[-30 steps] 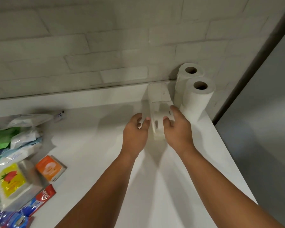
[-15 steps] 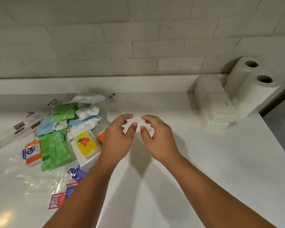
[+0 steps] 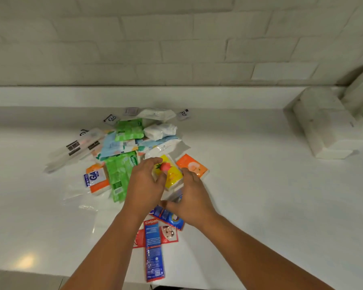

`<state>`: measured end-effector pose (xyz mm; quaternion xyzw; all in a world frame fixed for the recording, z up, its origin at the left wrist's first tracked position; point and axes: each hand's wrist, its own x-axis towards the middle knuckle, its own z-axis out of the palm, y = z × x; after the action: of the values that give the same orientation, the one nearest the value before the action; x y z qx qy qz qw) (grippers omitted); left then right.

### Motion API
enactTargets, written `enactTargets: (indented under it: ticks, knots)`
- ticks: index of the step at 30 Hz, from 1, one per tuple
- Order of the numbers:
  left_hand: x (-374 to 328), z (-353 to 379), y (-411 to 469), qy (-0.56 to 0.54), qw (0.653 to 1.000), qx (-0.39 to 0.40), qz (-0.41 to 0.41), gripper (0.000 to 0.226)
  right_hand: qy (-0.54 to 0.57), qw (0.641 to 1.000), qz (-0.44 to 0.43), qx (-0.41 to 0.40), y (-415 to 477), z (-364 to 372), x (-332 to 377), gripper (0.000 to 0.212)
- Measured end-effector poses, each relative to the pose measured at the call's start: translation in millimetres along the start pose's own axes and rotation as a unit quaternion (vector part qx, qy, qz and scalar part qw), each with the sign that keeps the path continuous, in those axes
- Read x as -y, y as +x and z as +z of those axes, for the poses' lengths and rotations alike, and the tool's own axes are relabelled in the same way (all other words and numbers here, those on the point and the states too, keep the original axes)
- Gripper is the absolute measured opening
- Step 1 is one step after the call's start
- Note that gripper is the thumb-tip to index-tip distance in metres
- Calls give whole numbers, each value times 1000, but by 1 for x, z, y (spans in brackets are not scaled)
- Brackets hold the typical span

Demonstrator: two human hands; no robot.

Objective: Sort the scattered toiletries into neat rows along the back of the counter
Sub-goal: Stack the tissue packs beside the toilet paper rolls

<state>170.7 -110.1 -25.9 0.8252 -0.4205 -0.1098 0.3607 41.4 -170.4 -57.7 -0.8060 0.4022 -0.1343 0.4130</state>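
Yellow pack [image 3: 172, 176]: centre of the pile [image 3: 122, 155] on the table [image 3: 260, 195], just beside orange pack [image 3: 192, 167]
Left grip [image 3: 145, 182]: fingers curled on its left edge
Right grip [image 3: 194, 198]: holds its near edge
Risk: slick wrap may slip, or the lift drags overlapping packs askew

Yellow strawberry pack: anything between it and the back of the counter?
Straight back, yes: a white wipes pack, a smaller white pack and a green pack lie between the yellow pack and the wall. Angled right, toward the white stack, nothing visible beyond the adjoining orange pack.
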Motion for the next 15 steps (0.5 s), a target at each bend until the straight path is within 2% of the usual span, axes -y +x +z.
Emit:
enactTargets:
  ticks: [5, 10, 13, 15]
  knots:
    - [11, -6, 1, -11, 1000, 11, 21, 29, -40, 998, 10, -36, 2, 18, 5, 115]
    - [10, -6, 11, -18, 998, 16, 64, 28, 24, 997, 15, -74, 4, 15, 4, 114]
    - [4, -9, 17, -31, 993, 50, 106, 36, 66, 993, -5, -98, 7, -3, 3, 100]
    - [-2, -9, 20, -70, 986, 77, 127, 36, 110, 989, -2, -97, 8, -17, 3, 99]
